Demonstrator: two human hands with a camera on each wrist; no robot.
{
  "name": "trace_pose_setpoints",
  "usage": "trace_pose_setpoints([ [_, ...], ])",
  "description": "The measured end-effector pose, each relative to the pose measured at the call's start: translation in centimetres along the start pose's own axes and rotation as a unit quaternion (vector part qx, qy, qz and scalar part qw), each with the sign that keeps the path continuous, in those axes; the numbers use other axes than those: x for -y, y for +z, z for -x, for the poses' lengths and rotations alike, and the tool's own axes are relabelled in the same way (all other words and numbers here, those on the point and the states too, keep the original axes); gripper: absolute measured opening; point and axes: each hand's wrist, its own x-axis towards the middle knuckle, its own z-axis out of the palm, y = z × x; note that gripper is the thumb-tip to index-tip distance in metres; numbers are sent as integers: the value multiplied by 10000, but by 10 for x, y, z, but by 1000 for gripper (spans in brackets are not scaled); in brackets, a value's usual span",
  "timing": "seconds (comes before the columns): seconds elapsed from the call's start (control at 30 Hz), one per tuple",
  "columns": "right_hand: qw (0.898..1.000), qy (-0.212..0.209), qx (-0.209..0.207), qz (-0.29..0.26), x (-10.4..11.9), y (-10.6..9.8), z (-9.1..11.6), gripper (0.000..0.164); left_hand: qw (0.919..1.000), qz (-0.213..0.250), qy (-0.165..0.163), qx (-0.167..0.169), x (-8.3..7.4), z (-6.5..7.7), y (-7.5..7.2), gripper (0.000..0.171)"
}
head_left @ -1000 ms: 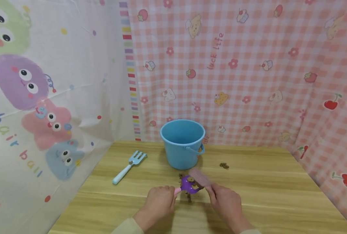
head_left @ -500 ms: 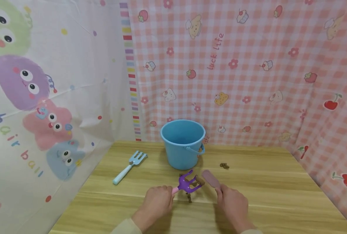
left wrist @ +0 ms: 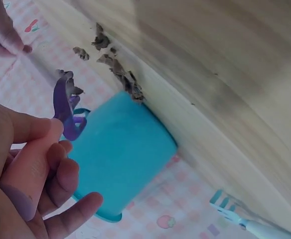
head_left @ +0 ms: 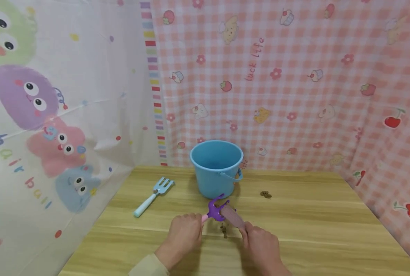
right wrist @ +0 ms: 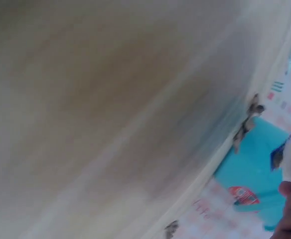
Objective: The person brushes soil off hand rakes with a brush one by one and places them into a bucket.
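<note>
My left hand [head_left: 184, 234] grips the pink handle of a small purple toy rake [head_left: 215, 210]. In my right hand [head_left: 261, 245] is a flat, mauve, paddle-like tool [head_left: 233, 216] with a textured face; its exact kind is unclear. The paddle's end lies against or just over the rake's tines, partly hiding them. A brown crumpled clump [left wrist: 70, 79] sits by the tines in the left wrist view. More brown clumps [head_left: 224, 230] lie on the table below the rake. The right wrist view shows the hand only at its edge, blurred.
A light-blue bucket [head_left: 215, 184] stands upright just behind the rake, its handle hanging to the right. A pale-blue toy fork [head_left: 162, 186] lies at the left of the wooden table [head_left: 322, 226]. Another brown clump [head_left: 265, 194] is right of the bucket. Printed cloth hangs behind.
The paddle swung away to the right of the rake, then came back left onto its tines. The rake has shifted slightly left and away from me, its tines turned toward the bucket.
</note>
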Motion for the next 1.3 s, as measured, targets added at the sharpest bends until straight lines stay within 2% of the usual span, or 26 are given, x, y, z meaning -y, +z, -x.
trace_pose_setpoints([
  [0.07, 9998, 137, 58, 110, -4, 1, 1, 22, 10000, -20, -17, -6, 1, 0, -1, 25],
  [0.3, 9993, 191, 86, 311, -15, -3, -2, 18, 9998, 154, 86, 44, 3, 1, -2, 25],
  [0.43, 9970, 643, 371, 196, -24, -8, -5, 18, 9999, 73, 56, 144, 3, 0, -4, 24],
  [0.53, 9945, 975, 384, -5, -24, -12, -8, 20, 9998, 18, 6, 181, 3, -1, -5, 24],
  [0.6, 9948, 951, 305, -213, -18, -12, -10, 20, 9999, 60, 15, 134, 2, -2, -5, 24],
  [0.73, 9968, 531, 214, -558, -1, -10, -12, 17, 9996, 260, 65, -56, 0, -6, -4, 24],
  [0.83, 9972, 450, 174, -577, 6, -8, -10, 15, 9988, 438, 44, -193, 0, -9, -3, 25],
  [1.0, 9962, 783, 205, -318, -2, -6, -8, 13, 9977, 655, -162, 25, 4, -9, -4, 23],
  [1.1, 9963, 817, 228, -98, -12, -6, -7, 15, 9973, 686, -192, 200, 6, -7, -5, 23],
  [1.2, 9964, 836, 118, 63, -17, -9, -9, 17, 9976, 660, -121, 166, 7, -6, -5, 24],
  [1.3, 9954, 956, -6, -54, -18, -12, -12, 17, 9979, 631, -63, 134, 7, -5, -6, 26],
])
